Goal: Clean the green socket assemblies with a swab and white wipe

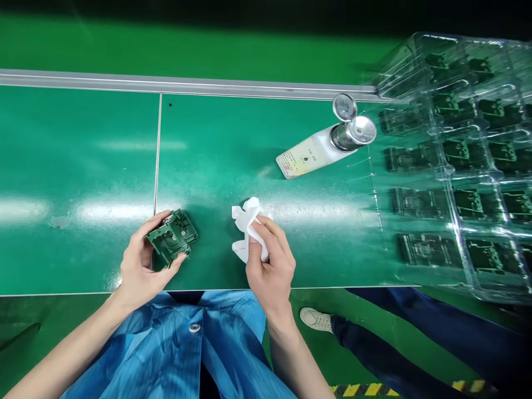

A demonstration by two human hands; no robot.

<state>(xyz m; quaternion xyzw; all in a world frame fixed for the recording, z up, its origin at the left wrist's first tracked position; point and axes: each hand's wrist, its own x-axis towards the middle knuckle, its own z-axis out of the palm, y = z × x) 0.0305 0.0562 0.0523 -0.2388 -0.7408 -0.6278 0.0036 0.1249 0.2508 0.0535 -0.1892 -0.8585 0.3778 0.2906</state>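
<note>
My left hand (139, 269) grips a small green circuit board part (172, 237), tilted just above the green table near its front edge. My right hand (269, 265) is closed round a crumpled white wipe (246, 221), which sticks out past my fingers a short way right of the board. The two hands are apart, with bare mat between them.
A white bottle with a metal pump top (328, 145) stands at the back right. Clear plastic trays (453, 166) holding several green boards fill the right side. A metal rail (166, 84) runs along the far edge. Another person's leg and white shoe (318, 318) show below the table's front edge.
</note>
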